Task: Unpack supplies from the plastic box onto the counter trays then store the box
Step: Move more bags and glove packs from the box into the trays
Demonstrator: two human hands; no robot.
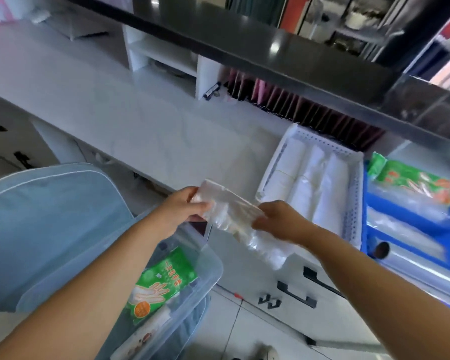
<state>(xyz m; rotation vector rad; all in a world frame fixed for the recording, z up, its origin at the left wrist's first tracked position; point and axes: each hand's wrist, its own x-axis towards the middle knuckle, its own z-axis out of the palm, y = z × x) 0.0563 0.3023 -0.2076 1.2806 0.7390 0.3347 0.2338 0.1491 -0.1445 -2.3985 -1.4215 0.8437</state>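
A shop service counter is suggested by the white counter (140,126), raised dark ledge (244,48) and stocked supply trays (353,193).

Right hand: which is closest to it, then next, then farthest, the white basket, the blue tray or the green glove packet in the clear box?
1. White basket: just beyond the right hand, on the counter.
2. Blue tray: farther right, past the basket.
3. Green glove packet: down to the left, inside the clear plastic box, below the left arm.
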